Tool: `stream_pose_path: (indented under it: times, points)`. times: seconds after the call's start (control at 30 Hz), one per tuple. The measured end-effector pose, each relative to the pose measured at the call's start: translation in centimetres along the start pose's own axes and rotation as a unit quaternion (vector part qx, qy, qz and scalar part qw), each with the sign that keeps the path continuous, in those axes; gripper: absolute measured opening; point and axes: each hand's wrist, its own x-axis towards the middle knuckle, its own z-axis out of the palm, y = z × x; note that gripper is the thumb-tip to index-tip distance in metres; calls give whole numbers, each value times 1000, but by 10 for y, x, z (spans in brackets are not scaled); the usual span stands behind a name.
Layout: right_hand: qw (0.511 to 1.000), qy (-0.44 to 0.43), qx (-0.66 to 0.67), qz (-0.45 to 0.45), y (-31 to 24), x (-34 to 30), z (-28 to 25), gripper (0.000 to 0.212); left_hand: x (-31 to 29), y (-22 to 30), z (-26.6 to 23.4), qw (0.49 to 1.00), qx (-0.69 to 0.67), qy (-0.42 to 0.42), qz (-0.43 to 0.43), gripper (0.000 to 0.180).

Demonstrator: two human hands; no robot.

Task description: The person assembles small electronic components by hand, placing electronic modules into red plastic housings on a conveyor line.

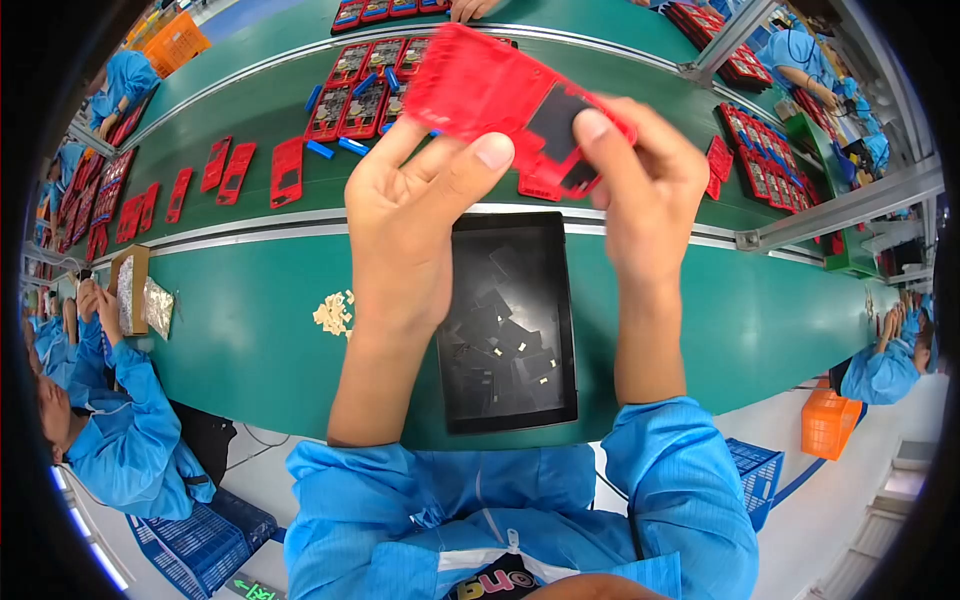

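A red plastic phone housing [470, 85] is held up, tilted, over the far side of the bench. My left hand [410, 210] grips its lower left edge, thumb on the near face and fingers behind. On the right, my right hand [650, 180] is closed around the other end, with its thumb on or close to a black rectangular sheet [552, 122] on the housing. Motion blurs both the housing and my fingers a little. Below my wrists lies a black tray [572, 330] with several thin dark pieces and small pale bits in it.
Small cream pieces [332, 314] lie in a pile left of the tray. Beyond a metal rail, several red housings [287, 172] rest on a green belt [250, 215], near trays of phone parts with blue pieces. Co-workers in blue [120, 430] sit at both sides.
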Motion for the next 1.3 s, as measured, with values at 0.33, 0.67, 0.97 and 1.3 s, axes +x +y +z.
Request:
stream_pose_path:
  times: [0.33,0.67,0.97,1.3]
  points:
    - [971,193,-114,79,116,55,-103,31,5,-8,-3,998,53,12,-23,45]
    - [923,60,-342,164,173,12,-131,24,6,-4,-13,998,62,9,-7,40]
    - [812,33,-580,-50,161,52,-283,39,10,-5,-18,999,45,-12,-8,36]
    - [771,-47,-625,113,151,60,-301,71,9,-4,-23,999,41,-33,-10,33]
